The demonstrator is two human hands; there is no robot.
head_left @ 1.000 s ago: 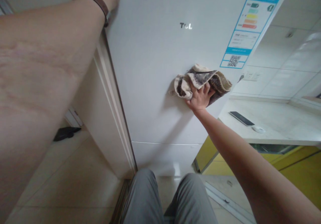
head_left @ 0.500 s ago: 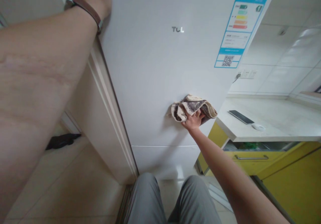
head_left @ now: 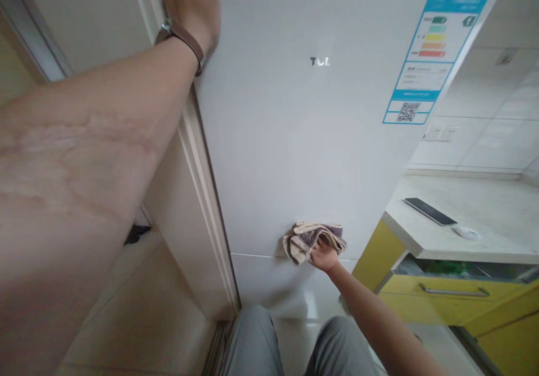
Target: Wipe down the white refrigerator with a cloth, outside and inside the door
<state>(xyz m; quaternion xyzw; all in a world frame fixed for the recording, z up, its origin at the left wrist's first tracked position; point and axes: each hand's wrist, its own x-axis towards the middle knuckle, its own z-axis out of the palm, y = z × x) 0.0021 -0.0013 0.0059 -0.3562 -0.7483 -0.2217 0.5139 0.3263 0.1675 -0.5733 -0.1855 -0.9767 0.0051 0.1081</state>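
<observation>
My right hand (head_left: 323, 256) grips a crumpled beige and brown cloth (head_left: 310, 238) and presses it against the white fridge door (head_left: 295, 140), low down near the seam above the lower door. My left hand (head_left: 191, 0) lies flat against the top left of the same door, beside its edge, with a brown-strapped watch (head_left: 181, 36) on the wrist. The fingertips of that hand run out of the frame. The door carries a small silver logo (head_left: 320, 61) and a blue energy label (head_left: 438, 45).
To the right stands a pale countertop (head_left: 471, 213) with a dark phone (head_left: 429, 211) and a small white object (head_left: 465, 232) on it, above yellow cabinets (head_left: 455, 303) with a partly open drawer. A white wall and door frame (head_left: 197, 157) lie left. My grey-trousered legs (head_left: 290, 342) are below.
My right hand has drawn the cloth straight down the fridge door, from about mid-height to the seam above the lower door. My left hand stayed pressed on the upper door.
</observation>
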